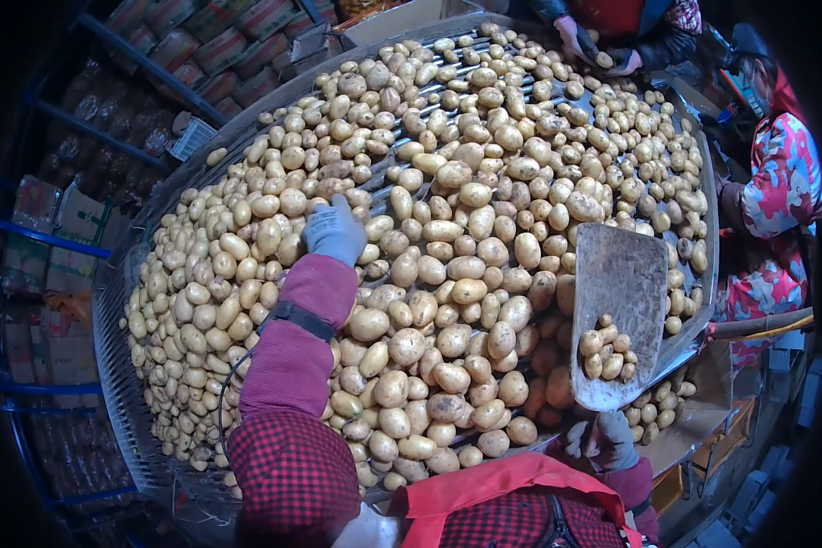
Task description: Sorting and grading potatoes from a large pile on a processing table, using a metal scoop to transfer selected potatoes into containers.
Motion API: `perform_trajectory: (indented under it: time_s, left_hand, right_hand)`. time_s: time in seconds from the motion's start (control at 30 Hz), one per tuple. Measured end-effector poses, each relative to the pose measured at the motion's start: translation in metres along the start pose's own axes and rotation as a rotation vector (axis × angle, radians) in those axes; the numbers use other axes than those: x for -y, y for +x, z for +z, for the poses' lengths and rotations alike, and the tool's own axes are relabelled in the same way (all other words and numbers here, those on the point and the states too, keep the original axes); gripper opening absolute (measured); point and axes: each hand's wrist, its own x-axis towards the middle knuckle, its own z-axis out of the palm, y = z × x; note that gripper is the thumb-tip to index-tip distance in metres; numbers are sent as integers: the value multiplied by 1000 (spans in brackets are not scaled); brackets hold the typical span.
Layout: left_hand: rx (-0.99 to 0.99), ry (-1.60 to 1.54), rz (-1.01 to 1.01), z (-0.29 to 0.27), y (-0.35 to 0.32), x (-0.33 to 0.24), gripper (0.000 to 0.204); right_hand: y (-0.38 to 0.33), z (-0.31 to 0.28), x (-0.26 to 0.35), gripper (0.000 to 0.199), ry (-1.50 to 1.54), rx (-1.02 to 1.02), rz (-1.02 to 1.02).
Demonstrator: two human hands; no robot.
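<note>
Reaching over the potatoes point(468, 291), my gloved left hand point(335, 235) touches them midway across the table point(111, 365); I cannot tell whether it grasps any. My gloved right hand point(605, 441) sits just beside the scoop's point(621, 274) near end, fingers bent, its grip unclear. Cartons point(76, 222) at left carry print too small to read. The potatoes are pale yellow-brown, round to oval, some soil-smeared; several small ones lie in the scoop.
</note>
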Motion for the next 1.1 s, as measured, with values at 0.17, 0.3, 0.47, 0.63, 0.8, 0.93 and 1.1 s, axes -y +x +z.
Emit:
perform_trajectory:
  time_s: [0.17, 0.3, 0.47, 0.63, 0.8, 0.93, 1.1]
  left_hand:
    - [-2, -151, 411, 3, -42, -27, 51]
    - [72, -164, 603, 5, -112, -52, 57]
    - [96, -372, 931, 12, -134, -32, 59]
    - [-33, -596, 577, 3, -61, 12, 45]
    - [67, -210, 405, 5, 1, 18, 54]
    - [104, -120, 332, -1, 13, -15, 70]
    - [152, -158, 348, 5, 5, -12, 74]
  right_hand:
    - [1, -2, 2, 58, -4, -40, 12]
    - [3, -4, 3, 58, -64, -27, 34]
    - [0, -5, 3, 58, -77, -27, 49]
    - [3, -2, 7, 58, -85, -43, 56]
    - [6, -4, 6, 58, -97, -50, 82]
    - [-3, 2, 14, 59, -109, -80, 94]
    - [-1, -3, 7, 59, -109, -82, 93]
